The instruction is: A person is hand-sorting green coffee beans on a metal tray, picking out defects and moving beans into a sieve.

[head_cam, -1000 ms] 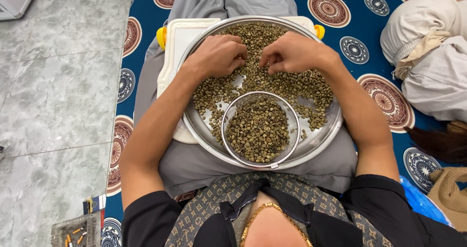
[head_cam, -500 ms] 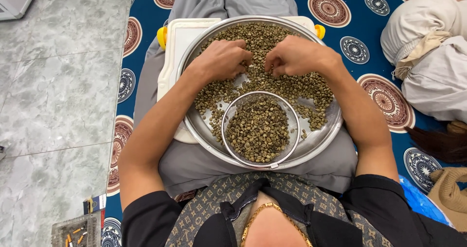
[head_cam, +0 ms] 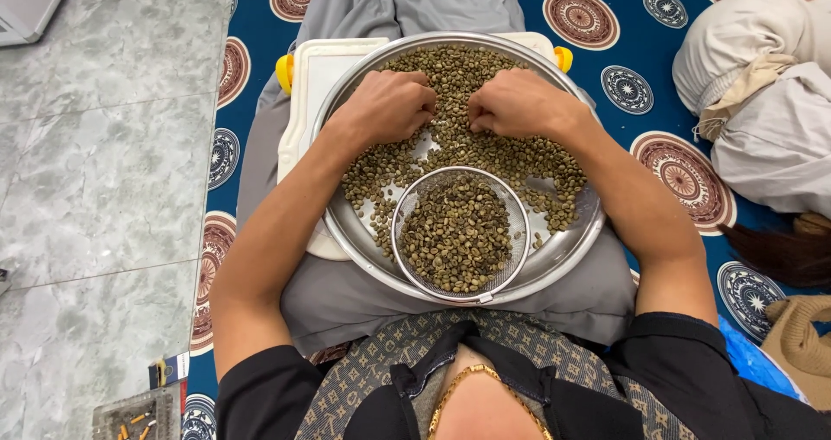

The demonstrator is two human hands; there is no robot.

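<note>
Both hands rest curled, knuckles up, on the green coffee beans (head_cam: pixel 485 150) in the round steel tray (head_cam: pixel 567 249): left hand (head_cam: pixel 389 104) and right hand (head_cam: pixel 517 102) close together near the far rim; whether either pinches beans cannot be told. A mesh sieve (head_cam: pixel 459 232) of beans fills the near edge.

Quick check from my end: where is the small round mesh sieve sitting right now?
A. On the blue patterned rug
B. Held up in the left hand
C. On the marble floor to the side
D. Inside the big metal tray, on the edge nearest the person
D: the mesh sieve, full of green beans, rests inside the big metal tray at its near rim, while the left hand and right hand work the loose beans farther up.
</note>
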